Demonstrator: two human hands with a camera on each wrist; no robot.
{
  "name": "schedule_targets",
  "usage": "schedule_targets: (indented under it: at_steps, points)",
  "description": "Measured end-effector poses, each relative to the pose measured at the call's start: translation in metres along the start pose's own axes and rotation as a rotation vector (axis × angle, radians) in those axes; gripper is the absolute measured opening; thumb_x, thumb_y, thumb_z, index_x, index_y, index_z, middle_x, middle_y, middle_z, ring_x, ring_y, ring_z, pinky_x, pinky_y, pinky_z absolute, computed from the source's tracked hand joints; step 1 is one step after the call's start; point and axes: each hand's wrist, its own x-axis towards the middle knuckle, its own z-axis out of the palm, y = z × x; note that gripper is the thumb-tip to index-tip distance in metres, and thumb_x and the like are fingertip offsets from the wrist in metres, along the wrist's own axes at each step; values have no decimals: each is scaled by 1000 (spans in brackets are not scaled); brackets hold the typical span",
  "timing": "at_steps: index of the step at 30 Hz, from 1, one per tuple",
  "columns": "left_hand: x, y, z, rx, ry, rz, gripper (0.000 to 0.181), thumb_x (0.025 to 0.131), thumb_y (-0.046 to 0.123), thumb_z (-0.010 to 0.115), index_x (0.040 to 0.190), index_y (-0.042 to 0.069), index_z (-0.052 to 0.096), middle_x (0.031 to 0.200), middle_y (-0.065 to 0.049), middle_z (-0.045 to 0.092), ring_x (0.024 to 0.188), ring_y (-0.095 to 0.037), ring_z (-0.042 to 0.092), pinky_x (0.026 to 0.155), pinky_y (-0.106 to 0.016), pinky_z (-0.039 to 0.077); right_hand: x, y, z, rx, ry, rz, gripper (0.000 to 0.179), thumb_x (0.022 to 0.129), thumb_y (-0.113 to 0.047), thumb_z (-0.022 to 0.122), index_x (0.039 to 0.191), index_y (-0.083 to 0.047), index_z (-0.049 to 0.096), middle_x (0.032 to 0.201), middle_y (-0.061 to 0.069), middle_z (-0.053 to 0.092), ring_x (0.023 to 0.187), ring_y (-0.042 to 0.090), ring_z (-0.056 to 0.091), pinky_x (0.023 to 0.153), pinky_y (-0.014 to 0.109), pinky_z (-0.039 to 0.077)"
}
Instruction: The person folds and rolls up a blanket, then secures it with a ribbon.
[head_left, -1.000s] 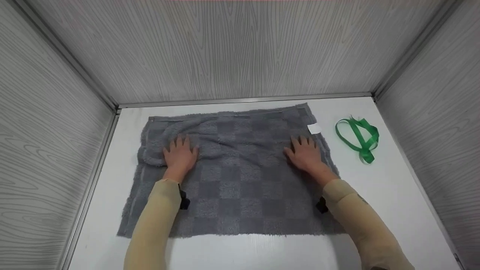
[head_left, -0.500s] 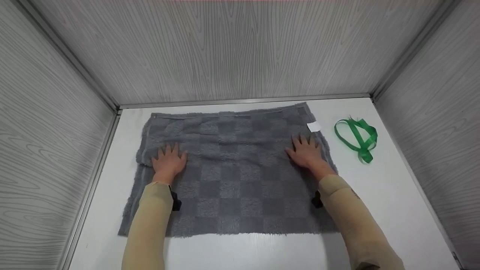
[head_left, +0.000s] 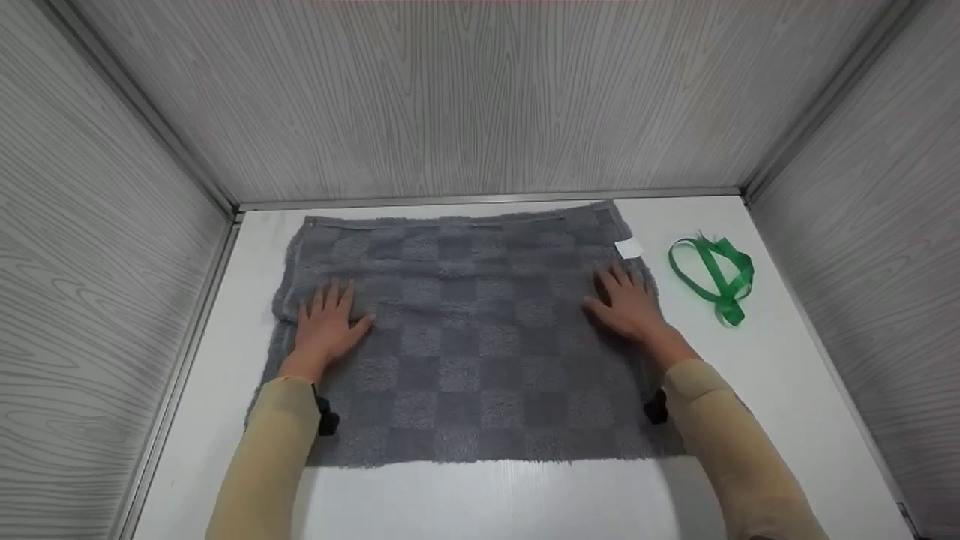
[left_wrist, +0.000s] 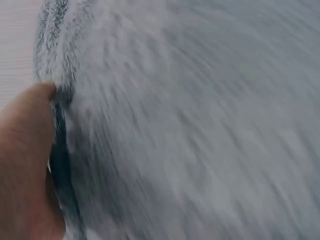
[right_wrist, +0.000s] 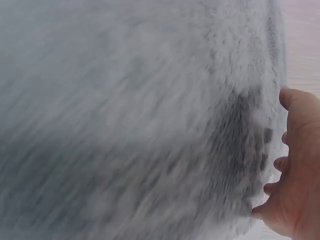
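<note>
A grey plush towel point(head_left: 480, 375) with a checkered pattern lies spread out, with low creases across its far half. My left hand point(head_left: 324, 330) rests on its left part, fingers spread and thumb held out to the side. On the right part lies my right hand point(head_left: 628, 304), palm down with fingers straight, just below a white tag point(head_left: 628, 248) at the towel's edge. In the left wrist view, the left hand point(left_wrist: 25, 165) is beside a dark crease. The right wrist view shows the right hand point(right_wrist: 300, 165) near the towel's side edge; the towel is blurred there.
A looped green ribbon point(head_left: 724, 281) lies on the white table point(head_left: 772, 390) to the right of the towel. Grey wood-grain panels stand at the back point(head_left: 480, 105), left and right. Both forearms cover parts of the towel's near corners.
My left hand has slid left across the towel, and the raised fold at the upper left has flattened. My right hand has shifted slightly right. The towel's far edge has moved a little away.
</note>
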Motion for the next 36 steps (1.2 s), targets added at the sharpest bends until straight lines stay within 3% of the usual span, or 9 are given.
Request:
schedule_targets:
  at_steps: [4, 9, 14, 16, 19, 21, 24, 29, 36]
  points:
    - [-33, -20, -6, 29, 15, 98, 87, 102, 54, 55, 165, 8, 16, 168, -24, 5, 153, -48, -1, 118, -68, -2, -33, 12, -5, -59, 47, -98, 80, 101, -52, 58, 162, -9, 28, 165, 24, 23, 152, 51, 8, 119, 67, 1]
    - [-67, -37, -7, 60, 41, 164, 89, 98, 45, 66, 163, 6, 21, 167, -26, 14, 152, -49, 5, 120, -65, 3, -72, 22, -8, -109, 52, -169, 81, 96, -43, 70, 161, -10, 34, 162, 25, 31, 151, 51, 13, 117, 71, 6]
    - [-103, -43, 1, 31, 85, 204, 79, 93, 31, 75, 157, 4, 38, 158, -25, 35, 146, -49, 25, 118, -64, 18, -108, 23, -5, -133, 63, -226, 80, 89, -35, 80, 155, -8, 44, 156, 23, 41, 149, 50, 20, 116, 72, 11]
    - [-119, -44, 5, 2, 105, 211, 69, 90, 27, 79, 149, 4, 50, 149, -24, 45, 139, -48, 36, 114, -64, 28, -123, 22, -3, -128, 86, -248, 72, 86, -33, 83, 146, -6, 54, 147, 22, 49, 146, 48, 28, 116, 70, 15]
    - [-142, -47, 7, -40, 116, 219, 52, 86, 24, 83, 131, 6, 64, 131, -19, 57, 123, -43, 50, 104, -60, 41, -146, 21, 0, -125, 123, -283, 51, 82, -29, 87, 123, -6, 68, 125, 16, 61, 130, 42, 45, 110, 62, 32]
    - [-157, -51, 7, -58, 100, 219, 46, 83, 26, 86, 121, 9, 68, 121, -14, 60, 114, -38, 54, 98, -58, 45, -162, 22, 1, -138, 125, -292, 38, 80, -28, 88, 108, -9, 71, 111, 9, 62, 118, 36, 51, 100, 56, 42]
    - [-177, -60, 6, -67, 61, 199, 45, 79, 32, 88, 116, 13, 70, 114, -7, 59, 109, -34, 55, 94, -57, 46, -183, 25, 2, -142, 74, -281, 29, 77, -28, 88, 97, -15, 71, 100, 0, 59, 108, 31, 54, 87, 50, 47]
    - [-202, -78, 10, -42, 39, 149, 50, 76, 32, 88, 119, 15, 69, 119, -9, 59, 118, -40, 52, 98, -62, 44, -206, 28, 2, -121, -43, -215, 32, 73, -28, 88, 96, -22, 67, 100, -7, 55, 109, 29, 53, 84, 49, 47]
    - [-216, -92, 15, 14, 160, 173, 25, 78, 8, 80, 100, 15, 71, 103, -1, 62, 107, -32, 59, 90, -54, 51, -214, 29, 7, -139, -44, -210, 22, 80, -17, 83, 89, -25, 65, 97, -9, 54, 107, 25, 54, 83, 47, 50]
